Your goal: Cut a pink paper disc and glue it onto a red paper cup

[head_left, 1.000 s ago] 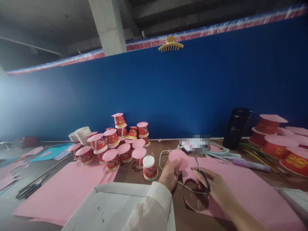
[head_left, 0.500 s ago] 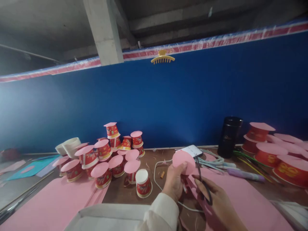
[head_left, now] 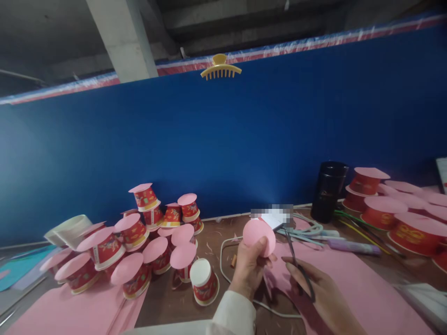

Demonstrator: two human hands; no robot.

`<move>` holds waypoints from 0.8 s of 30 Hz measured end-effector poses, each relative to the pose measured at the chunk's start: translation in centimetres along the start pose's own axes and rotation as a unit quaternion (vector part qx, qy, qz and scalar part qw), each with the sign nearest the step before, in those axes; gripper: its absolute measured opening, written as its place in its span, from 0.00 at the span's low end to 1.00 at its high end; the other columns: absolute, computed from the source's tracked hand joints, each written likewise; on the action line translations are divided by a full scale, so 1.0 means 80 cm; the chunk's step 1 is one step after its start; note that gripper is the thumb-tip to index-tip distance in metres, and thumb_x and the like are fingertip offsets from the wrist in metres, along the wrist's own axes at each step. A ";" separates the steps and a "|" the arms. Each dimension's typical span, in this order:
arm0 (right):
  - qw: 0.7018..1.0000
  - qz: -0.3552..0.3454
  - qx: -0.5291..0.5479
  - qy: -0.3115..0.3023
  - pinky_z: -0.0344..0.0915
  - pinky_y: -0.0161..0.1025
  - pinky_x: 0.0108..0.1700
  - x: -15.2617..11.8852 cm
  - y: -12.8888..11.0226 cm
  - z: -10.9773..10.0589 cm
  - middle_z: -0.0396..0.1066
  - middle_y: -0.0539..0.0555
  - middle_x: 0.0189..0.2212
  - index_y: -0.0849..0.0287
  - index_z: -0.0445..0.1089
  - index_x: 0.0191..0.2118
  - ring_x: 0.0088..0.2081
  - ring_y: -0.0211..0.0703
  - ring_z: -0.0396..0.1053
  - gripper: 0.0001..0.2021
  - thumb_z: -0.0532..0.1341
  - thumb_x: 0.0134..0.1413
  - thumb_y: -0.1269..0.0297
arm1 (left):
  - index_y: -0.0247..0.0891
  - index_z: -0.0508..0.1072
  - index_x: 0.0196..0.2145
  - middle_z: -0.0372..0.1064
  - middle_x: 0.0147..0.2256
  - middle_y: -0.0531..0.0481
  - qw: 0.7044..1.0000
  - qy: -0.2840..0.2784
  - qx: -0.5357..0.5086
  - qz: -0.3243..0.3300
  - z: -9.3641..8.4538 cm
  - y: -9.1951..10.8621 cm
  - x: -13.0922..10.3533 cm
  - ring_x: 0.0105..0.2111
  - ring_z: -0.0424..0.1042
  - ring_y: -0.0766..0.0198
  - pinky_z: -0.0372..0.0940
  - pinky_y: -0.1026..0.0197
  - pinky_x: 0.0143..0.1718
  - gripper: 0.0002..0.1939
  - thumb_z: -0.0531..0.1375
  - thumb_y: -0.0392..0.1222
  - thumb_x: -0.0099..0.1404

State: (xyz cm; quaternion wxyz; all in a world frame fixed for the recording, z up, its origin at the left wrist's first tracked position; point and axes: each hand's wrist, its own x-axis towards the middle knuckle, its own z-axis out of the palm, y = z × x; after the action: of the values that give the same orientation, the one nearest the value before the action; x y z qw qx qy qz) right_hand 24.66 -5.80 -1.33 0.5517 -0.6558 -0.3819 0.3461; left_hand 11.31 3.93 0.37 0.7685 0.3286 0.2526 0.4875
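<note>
A round pink paper disc (head_left: 257,236) is pinched in my left hand (head_left: 247,270), the thumb lying across its lower right part. My right hand (head_left: 323,293) grips dark-handled scissors (head_left: 296,265), their blades pointing up and away, just right of the disc and apart from it. Under my right hand spreads a large pink paper sheet (head_left: 356,274). Left of my left wrist stands an upturned red paper cup (head_left: 205,284) with a bare white base. Several more red cups (head_left: 134,281) with pink discs on top are grouped and stacked farther left.
A black flask (head_left: 328,193) stands at the back right, beside a pale coiled cable (head_left: 314,230) and a purple tube (head_left: 354,246). More disc-topped red tubs (head_left: 417,237) sit at the right. White cups (head_left: 71,232) lie far left. A blue partition (head_left: 244,139) rises behind the table.
The camera view has shifted a little, so the cups on the left appear lower and farther left. Both hands still hold the disc and scissors; the scissors now sit slightly farther from the disc.
</note>
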 end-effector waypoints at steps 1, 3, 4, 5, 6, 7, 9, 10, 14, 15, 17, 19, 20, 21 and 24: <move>1.000 0.009 0.008 -0.002 0.71 0.41 0.29 0.000 0.000 0.000 0.77 0.53 0.23 0.55 0.84 0.39 0.26 0.51 0.74 0.20 0.70 0.46 0.46 | 0.28 0.77 0.35 0.72 0.24 0.47 1.000 -0.007 0.003 -0.009 0.000 0.002 0.000 0.17 0.67 0.68 0.56 0.67 0.15 0.33 0.79 0.56 0.41; 0.999 0.029 0.038 -0.020 0.71 0.40 0.30 0.000 0.001 -0.001 0.76 0.52 0.24 0.56 0.84 0.40 0.27 0.49 0.73 0.21 0.72 0.44 0.46 | 0.28 0.77 0.35 0.70 0.22 0.48 1.000 -0.004 0.007 -0.024 -0.001 0.002 0.000 0.16 0.65 0.69 0.55 0.68 0.15 0.32 0.80 0.55 0.39; 0.998 0.034 0.051 -0.028 0.70 0.40 0.30 -0.001 0.002 -0.001 0.75 0.52 0.24 0.57 0.83 0.42 0.27 0.48 0.72 0.23 0.72 0.44 0.45 | 0.28 0.76 0.34 0.69 0.21 0.49 0.999 0.003 0.011 -0.031 -0.003 0.000 0.001 0.16 0.64 0.70 0.55 0.68 0.15 0.32 0.80 0.54 0.39; 0.997 0.038 0.060 -0.033 0.69 0.40 0.30 -0.002 0.002 0.000 0.74 0.51 0.23 0.59 0.83 0.43 0.26 0.46 0.70 0.25 0.71 0.45 0.44 | 0.29 0.76 0.33 0.68 0.20 0.50 0.999 0.011 0.017 -0.038 -0.004 -0.002 0.002 0.16 0.63 0.71 0.55 0.69 0.15 0.32 0.80 0.54 0.38; 0.996 0.041 0.067 -0.038 0.68 0.40 0.30 -0.003 0.002 0.000 0.72 0.51 0.22 0.60 0.83 0.44 0.26 0.45 0.69 0.27 0.71 0.46 0.42 | 0.30 0.75 0.33 0.68 0.20 0.51 0.998 0.020 0.025 -0.045 -0.005 -0.004 0.003 0.16 0.62 0.71 0.54 0.69 0.15 0.32 0.80 0.54 0.37; 0.996 0.043 0.072 -0.042 0.66 0.40 0.30 -0.004 0.002 0.000 0.71 0.50 0.21 0.61 0.82 0.44 0.26 0.44 0.68 0.28 0.70 0.47 0.41 | 0.30 0.75 0.32 0.68 0.20 0.52 0.998 0.029 0.032 -0.050 -0.006 -0.006 0.004 0.16 0.61 0.72 0.54 0.69 0.15 0.33 0.80 0.54 0.35; 0.995 0.045 0.073 -0.052 0.65 0.40 0.30 -0.005 0.001 0.000 0.71 0.51 0.21 0.61 0.82 0.44 0.25 0.44 0.67 0.27 0.70 0.49 0.41 | 0.32 0.74 0.31 0.67 0.20 0.53 0.997 0.045 0.043 -0.055 -0.006 -0.008 0.006 0.15 0.59 0.73 0.51 0.70 0.15 0.33 0.80 0.54 0.33; 0.995 0.044 0.071 -0.056 0.64 0.40 0.29 -0.006 0.001 0.000 0.71 0.51 0.21 0.61 0.82 0.43 0.25 0.44 0.67 0.27 0.70 0.49 0.41 | 0.33 0.73 0.31 0.66 0.20 0.54 0.996 0.051 0.046 -0.056 -0.006 -0.009 0.007 0.15 0.58 0.74 0.50 0.70 0.15 0.33 0.80 0.54 0.33; 0.994 0.044 0.082 -0.061 0.62 0.41 0.28 -0.009 0.002 0.001 0.71 0.51 0.20 0.58 0.83 0.41 0.25 0.46 0.68 0.25 0.70 0.48 0.40 | 0.34 0.71 0.29 0.63 0.19 0.57 0.994 0.060 0.064 -0.058 -0.005 -0.007 0.007 0.15 0.56 0.75 0.46 0.69 0.15 0.32 0.80 0.55 0.33; 0.993 0.044 0.085 -0.064 0.63 0.41 0.28 -0.009 0.002 0.002 0.71 0.51 0.20 0.58 0.83 0.41 0.25 0.46 0.69 0.25 0.70 0.48 0.40 | 0.35 0.70 0.28 0.62 0.18 0.57 0.994 0.058 0.069 -0.056 -0.005 -0.007 0.006 0.16 0.55 0.75 0.46 0.69 0.15 0.32 0.80 0.55 0.33; 0.993 0.042 0.077 -0.074 0.64 0.41 0.29 -0.010 0.002 0.002 0.71 0.51 0.20 0.58 0.82 0.43 0.25 0.46 0.68 0.26 0.69 0.49 0.41 | 0.35 0.69 0.27 0.61 0.17 0.57 0.994 0.051 0.085 -0.054 -0.007 -0.008 0.006 0.15 0.54 0.75 0.45 0.69 0.16 0.32 0.79 0.57 0.34; 0.994 0.038 0.057 -0.085 0.64 0.42 0.30 -0.011 0.000 0.001 0.71 0.50 0.20 0.59 0.82 0.45 0.25 0.45 0.68 0.27 0.68 0.51 0.40 | 0.36 0.69 0.25 0.59 0.16 0.58 0.992 0.042 0.109 -0.055 -0.009 -0.011 0.006 0.15 0.52 0.75 0.44 0.68 0.16 0.32 0.79 0.59 0.35; 0.994 0.035 0.047 -0.089 0.64 0.42 0.31 -0.011 -0.002 0.000 0.72 0.50 0.20 0.60 0.82 0.47 0.25 0.45 0.68 0.28 0.67 0.52 0.40 | 0.36 0.68 0.25 0.58 0.15 0.58 0.990 0.039 0.122 -0.056 -0.010 -0.013 0.007 0.14 0.52 0.75 0.44 0.68 0.16 0.32 0.78 0.60 0.36; 0.995 0.032 0.040 -0.090 0.64 0.42 0.31 -0.011 -0.003 -0.001 0.72 0.50 0.20 0.61 0.81 0.48 0.25 0.44 0.68 0.28 0.67 0.53 0.41 | 0.36 0.68 0.24 0.58 0.14 0.58 0.989 0.036 0.135 -0.055 -0.012 -0.014 0.007 0.14 0.52 0.75 0.44 0.67 0.16 0.32 0.78 0.62 0.36; 0.995 0.032 0.028 -0.092 0.64 0.41 0.31 -0.010 -0.006 -0.005 0.72 0.50 0.21 0.63 0.80 0.51 0.26 0.44 0.68 0.29 0.65 0.55 0.41 | 0.36 0.69 0.23 0.59 0.15 0.57 0.986 0.028 0.160 -0.045 -0.017 -0.018 0.008 0.14 0.52 0.74 0.46 0.66 0.17 0.32 0.77 0.63 0.37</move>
State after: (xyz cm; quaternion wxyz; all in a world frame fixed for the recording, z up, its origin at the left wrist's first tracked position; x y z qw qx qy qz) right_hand 24.56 -6.61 -0.79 0.5209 -0.6178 -0.3999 0.4325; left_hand 11.46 4.41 -1.63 0.7199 0.4214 0.3632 0.4151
